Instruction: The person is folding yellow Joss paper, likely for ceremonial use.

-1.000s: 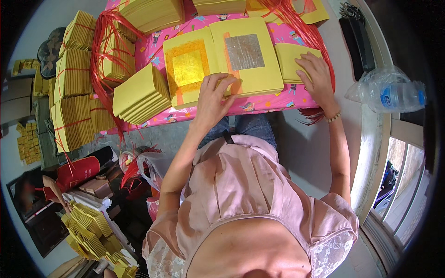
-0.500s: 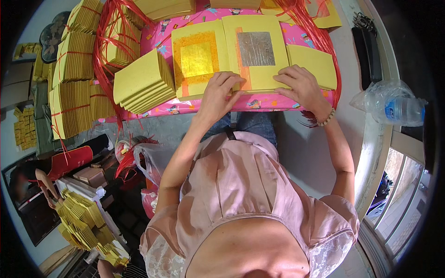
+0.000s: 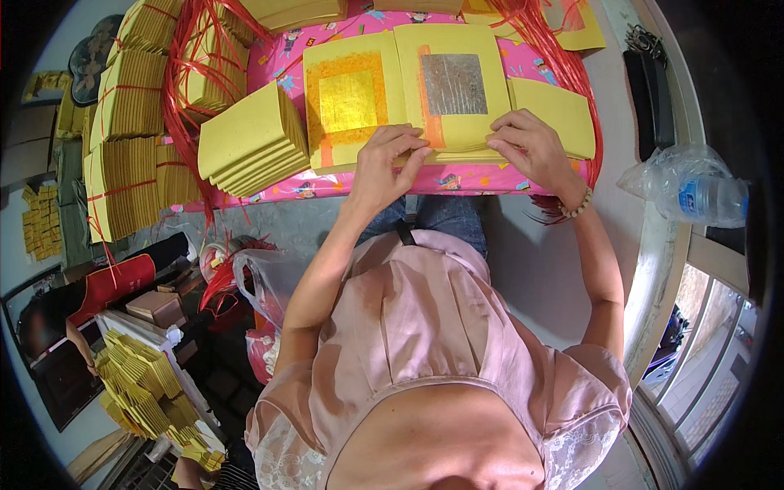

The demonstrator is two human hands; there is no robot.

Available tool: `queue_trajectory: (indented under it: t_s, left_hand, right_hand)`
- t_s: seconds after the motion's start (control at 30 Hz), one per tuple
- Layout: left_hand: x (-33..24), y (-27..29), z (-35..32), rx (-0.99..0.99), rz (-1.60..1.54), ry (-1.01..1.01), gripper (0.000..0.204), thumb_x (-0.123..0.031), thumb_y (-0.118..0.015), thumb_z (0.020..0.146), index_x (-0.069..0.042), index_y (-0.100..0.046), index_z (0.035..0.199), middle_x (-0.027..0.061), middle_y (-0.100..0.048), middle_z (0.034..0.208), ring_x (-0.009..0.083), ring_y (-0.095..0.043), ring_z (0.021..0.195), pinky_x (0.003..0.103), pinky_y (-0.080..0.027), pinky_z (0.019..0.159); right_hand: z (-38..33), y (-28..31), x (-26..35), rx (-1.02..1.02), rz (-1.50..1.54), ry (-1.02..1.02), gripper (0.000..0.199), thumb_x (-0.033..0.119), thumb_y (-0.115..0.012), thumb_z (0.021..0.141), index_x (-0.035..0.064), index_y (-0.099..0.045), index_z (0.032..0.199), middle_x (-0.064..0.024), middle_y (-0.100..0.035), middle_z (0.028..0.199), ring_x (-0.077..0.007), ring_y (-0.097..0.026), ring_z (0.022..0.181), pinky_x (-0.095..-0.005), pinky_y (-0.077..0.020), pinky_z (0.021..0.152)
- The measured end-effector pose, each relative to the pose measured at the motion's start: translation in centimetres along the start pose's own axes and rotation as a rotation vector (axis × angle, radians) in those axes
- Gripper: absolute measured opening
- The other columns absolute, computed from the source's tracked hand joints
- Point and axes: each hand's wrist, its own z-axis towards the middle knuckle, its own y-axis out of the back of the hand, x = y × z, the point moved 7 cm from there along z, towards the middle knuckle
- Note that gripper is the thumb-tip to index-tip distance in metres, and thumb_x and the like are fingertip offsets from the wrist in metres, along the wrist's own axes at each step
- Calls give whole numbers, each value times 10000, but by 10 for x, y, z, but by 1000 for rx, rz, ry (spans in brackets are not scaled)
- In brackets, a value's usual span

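Two yellow paper piles lie side by side on a table. The left pile's top sheet [image 3: 351, 98] carries a gold square on an orange patch. The right pile's top sheet [image 3: 457, 45] has a silver square with an orange strip. At the near edge of the silver-square sheet, my left hand [image 3: 384, 163] pinches the left corner between thumb and fingers. My right hand [image 3: 535, 155], with a beaded bracelet at the wrist, pinches the right corner. That near edge curls slightly up between them. How many sheets I grip is hidden.
Folded yellow paper [image 3: 245, 143] is stacked left of the piles, with red-tied bundles [image 3: 122, 180] beyond. Red plastic strands [image 3: 184, 98] hang at both sides of the pink tablecloth [image 3: 457, 181]. A plastic bottle [image 3: 706, 198] stands at right. Another person in red [image 3: 114, 286] is at lower left.
My fingers have closed more on the near edge of the silver-square sheet, the right hand most clearly. That edge is lifted a little. The other person's hand has shifted.
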Motion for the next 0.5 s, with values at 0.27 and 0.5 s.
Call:
queue_trajectory:
  t_s: [0.27, 0.5]
  left_hand:
    - [2, 0, 1, -24, 3, 39, 143, -120, -741, 822, -27, -760, 930, 159, -719, 1032, 303, -677, 983, 374, -529, 862]
    - [0, -1, 4, -31, -9, 51, 139, -135, -729, 814, -20, -758, 887, 175, -713, 1017, 325, -663, 963, 386, -529, 852]
  right_hand:
    - [1, -3, -5, 26, 14, -24, 136, 146, -686, 889, 12, -704, 887, -94, -657, 962, -272, -622, 902, -366, -501, 771]
    - [2, -2, -6, 24, 31, -38, 153, 158, -684, 896, 7, -699, 880, -95, -658, 962, -273, -625, 894, -368, -502, 767]
